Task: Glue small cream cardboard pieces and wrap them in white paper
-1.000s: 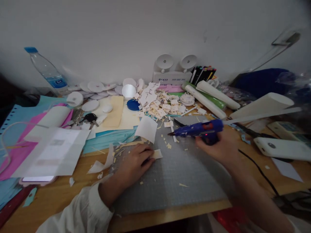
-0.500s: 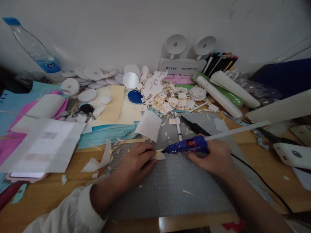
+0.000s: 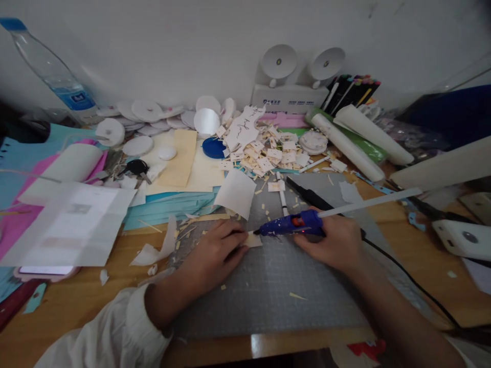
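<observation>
My right hand (image 3: 337,243) is wrapped around the handle of a blue hot glue gun (image 3: 286,225), with a long white glue stick (image 3: 372,202) jutting from its back. The gun's dark nozzle rests at the upper edge of a small cream piece of paper or card (image 3: 252,240) on the grey cutting mat (image 3: 284,301). From the left, my left hand (image 3: 218,248) pinches that piece down by its left end, its fingertips close to the nozzle. Just behind, a curled white paper sheet (image 3: 237,194) lies near a white pen (image 3: 282,197).
Small cut card pieces (image 3: 268,153) are heaped at the back beside a blue round lid (image 3: 214,147). White discs (image 3: 148,111) line the wall. A black tool (image 3: 307,194) lies behind the gun, and a black cable (image 3: 406,276) runs right. Left are keys (image 3: 137,167) and a bottle (image 3: 57,76).
The glue gun and my right hand have shifted slightly left, the nozzle still at the small piece. My left hand keeps its hold. The whole view has tilted a little.
</observation>
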A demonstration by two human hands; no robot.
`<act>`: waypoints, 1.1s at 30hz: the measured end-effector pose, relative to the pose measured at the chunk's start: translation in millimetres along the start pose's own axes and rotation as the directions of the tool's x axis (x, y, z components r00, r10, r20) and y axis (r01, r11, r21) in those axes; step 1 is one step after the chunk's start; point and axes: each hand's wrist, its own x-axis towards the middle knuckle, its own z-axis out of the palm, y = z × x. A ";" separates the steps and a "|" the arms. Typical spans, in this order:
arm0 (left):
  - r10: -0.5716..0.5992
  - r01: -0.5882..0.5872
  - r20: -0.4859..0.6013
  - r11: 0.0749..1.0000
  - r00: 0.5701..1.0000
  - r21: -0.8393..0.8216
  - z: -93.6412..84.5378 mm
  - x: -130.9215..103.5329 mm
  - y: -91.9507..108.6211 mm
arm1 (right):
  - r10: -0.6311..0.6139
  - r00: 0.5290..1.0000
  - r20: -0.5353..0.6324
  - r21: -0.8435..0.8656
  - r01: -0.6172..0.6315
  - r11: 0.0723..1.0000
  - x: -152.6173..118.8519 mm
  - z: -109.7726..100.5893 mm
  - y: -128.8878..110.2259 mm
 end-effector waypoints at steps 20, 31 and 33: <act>0.002 -0.002 0.010 1.000 1.000 -0.001 0.9 0.5 0.7 | -0.089 0.991 -0.104 0.068 0.096 0.993 -1.0 -5.8 8.9; 0.002 -0.002 0.005 1.000 1.000 0.000 0.9 1.1 0.2 | -0.154 0.988 -0.020 0.092 0.155 0.984 1.9 -8.1 4.8; -0.001 0.001 0.003 1.000 1.000 -0.003 1.1 0.7 0.3 | -0.163 0.986 -0.023 0.081 0.164 0.983 2.2 -8.4 4.5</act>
